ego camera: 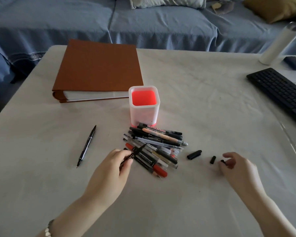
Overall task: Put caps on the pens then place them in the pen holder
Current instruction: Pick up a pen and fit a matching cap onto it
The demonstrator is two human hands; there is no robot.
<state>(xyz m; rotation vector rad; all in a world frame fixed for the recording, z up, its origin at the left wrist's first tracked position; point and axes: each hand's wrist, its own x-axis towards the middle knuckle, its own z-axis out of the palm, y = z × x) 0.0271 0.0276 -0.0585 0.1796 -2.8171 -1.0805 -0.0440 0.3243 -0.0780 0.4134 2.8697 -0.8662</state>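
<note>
A white pen holder (pixel 144 115) with a red inside stands mid-table, nothing in it. Directly in front lies a pile of pens (pixel 158 142), several black, one red. My left hand (pixel 117 165) grips a thin black pen (pixel 137 153), its uncapped tip pointing up and right over the pile. My right hand (pixel 234 165) pinches a small black cap (pixel 222 161) just above the cloth. Two more black caps lie loose: a large cap (pixel 194 154) and a small cap (pixel 212 159). A lone uncapped black pen (pixel 87 145) lies to the left.
A brown binder (pixel 99 69) lies behind the holder on the left. A black keyboard (pixel 278 91) sits at the right edge, a white bottle (pixel 278 45) and a dark object behind it. A blue sofa runs along the far side.
</note>
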